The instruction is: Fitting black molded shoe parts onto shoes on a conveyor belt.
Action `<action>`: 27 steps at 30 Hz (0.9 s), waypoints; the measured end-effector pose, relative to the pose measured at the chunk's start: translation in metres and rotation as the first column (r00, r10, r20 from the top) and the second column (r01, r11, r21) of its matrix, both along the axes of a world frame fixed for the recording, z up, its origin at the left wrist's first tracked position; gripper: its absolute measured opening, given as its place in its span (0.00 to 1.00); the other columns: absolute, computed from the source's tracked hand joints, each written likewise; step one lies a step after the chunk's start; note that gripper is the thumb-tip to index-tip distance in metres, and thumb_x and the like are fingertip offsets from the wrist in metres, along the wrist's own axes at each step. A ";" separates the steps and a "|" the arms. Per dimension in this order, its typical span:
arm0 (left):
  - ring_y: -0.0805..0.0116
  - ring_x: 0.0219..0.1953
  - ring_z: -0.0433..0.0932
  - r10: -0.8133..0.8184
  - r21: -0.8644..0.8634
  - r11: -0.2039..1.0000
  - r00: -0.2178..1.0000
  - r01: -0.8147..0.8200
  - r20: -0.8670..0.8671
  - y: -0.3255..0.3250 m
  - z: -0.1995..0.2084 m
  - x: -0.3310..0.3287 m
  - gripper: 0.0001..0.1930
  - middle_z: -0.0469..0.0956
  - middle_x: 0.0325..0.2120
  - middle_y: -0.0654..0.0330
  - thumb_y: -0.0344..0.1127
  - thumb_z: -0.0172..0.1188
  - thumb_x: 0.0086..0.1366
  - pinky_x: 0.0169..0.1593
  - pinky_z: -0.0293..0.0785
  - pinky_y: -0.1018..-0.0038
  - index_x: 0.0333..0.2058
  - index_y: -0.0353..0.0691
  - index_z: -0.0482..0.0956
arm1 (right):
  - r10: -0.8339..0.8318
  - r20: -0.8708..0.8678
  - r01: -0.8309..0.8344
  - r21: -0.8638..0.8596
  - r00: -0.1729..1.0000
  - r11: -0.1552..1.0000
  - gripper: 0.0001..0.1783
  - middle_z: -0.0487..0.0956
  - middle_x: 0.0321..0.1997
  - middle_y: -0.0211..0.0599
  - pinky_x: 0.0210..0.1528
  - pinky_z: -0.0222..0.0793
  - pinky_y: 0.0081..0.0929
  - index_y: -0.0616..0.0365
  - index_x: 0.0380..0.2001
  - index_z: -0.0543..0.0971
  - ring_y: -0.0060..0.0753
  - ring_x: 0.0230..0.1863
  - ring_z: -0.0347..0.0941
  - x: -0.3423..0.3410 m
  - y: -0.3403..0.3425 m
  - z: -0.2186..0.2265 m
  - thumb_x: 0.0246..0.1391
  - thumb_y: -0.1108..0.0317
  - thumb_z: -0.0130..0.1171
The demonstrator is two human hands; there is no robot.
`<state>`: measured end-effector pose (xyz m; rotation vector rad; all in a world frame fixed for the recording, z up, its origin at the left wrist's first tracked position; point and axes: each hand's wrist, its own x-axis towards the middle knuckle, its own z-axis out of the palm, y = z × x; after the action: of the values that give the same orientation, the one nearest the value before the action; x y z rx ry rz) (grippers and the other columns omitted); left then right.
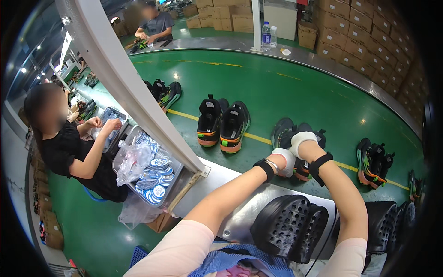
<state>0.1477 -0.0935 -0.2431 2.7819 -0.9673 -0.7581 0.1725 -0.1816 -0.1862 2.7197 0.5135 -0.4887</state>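
Both my hands wear white gloves and meet over a pair of black sneakers with green and orange trim on the green conveyor belt. My left hand is at the near side, rounded closed beside the sneakers' heels. Over the shoe openings bends my right hand, its fingers curled toward the left one. Most fingertips are hidden, and I cannot make out what lies between them. Black bands circle both wrists. To the left stands another pair of matching sneakers, toes pointing away.
Black moulded pieces with round holes lie on the metal ledge before me. More sneakers sit along the belt. At left, a white post rises beside a bin of round blue-white discs; a co-worker sits behind it. Cartons are stacked beyond.
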 end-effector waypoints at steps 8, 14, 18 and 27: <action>0.57 0.42 0.82 0.031 0.021 0.999 0.999 -0.031 -0.019 0.002 0.011 -0.001 0.17 0.83 0.38 0.54 0.46 0.63 0.49 0.44 0.77 0.65 0.38 0.48 0.85 | -0.031 0.059 0.028 0.049 0.998 0.998 0.14 0.82 0.42 0.46 0.46 0.76 0.36 0.52 0.36 0.85 0.45 0.45 0.80 0.009 0.006 -0.012 0.51 0.62 0.54; 0.54 0.43 0.81 0.042 -0.036 0.999 0.999 -0.041 0.032 0.008 0.009 -0.005 0.15 0.82 0.39 0.51 0.42 0.62 0.50 0.43 0.78 0.65 0.37 0.47 0.85 | -0.054 0.087 0.047 0.086 0.995 0.995 0.16 0.83 0.44 0.42 0.49 0.74 0.35 0.50 0.39 0.85 0.43 0.47 0.80 0.005 0.014 -0.009 0.52 0.56 0.56; 0.57 0.39 0.83 0.097 -0.131 0.988 0.990 -0.083 0.105 0.012 -0.011 -0.005 0.14 0.84 0.35 0.56 0.44 0.64 0.48 0.42 0.78 0.65 0.34 0.48 0.86 | -0.033 0.157 0.011 0.139 0.987 0.990 0.17 0.82 0.40 0.48 0.46 0.75 0.41 0.53 0.34 0.85 0.50 0.44 0.79 0.008 0.013 -0.018 0.52 0.54 0.54; 0.60 0.35 0.83 0.199 -0.178 0.966 0.979 -0.187 0.053 0.004 -0.047 0.020 0.18 0.84 0.32 0.58 0.46 0.69 0.41 0.39 0.77 0.64 0.33 0.48 0.86 | -0.018 0.174 -0.004 0.125 0.985 0.992 0.19 0.82 0.42 0.48 0.47 0.74 0.42 0.49 0.38 0.84 0.51 0.45 0.79 0.019 0.024 -0.027 0.49 0.49 0.60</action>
<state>0.1677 -0.0897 -0.2897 2.7148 -0.7194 -0.5252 0.1916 -0.1574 -0.2133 2.8496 0.5035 -0.2227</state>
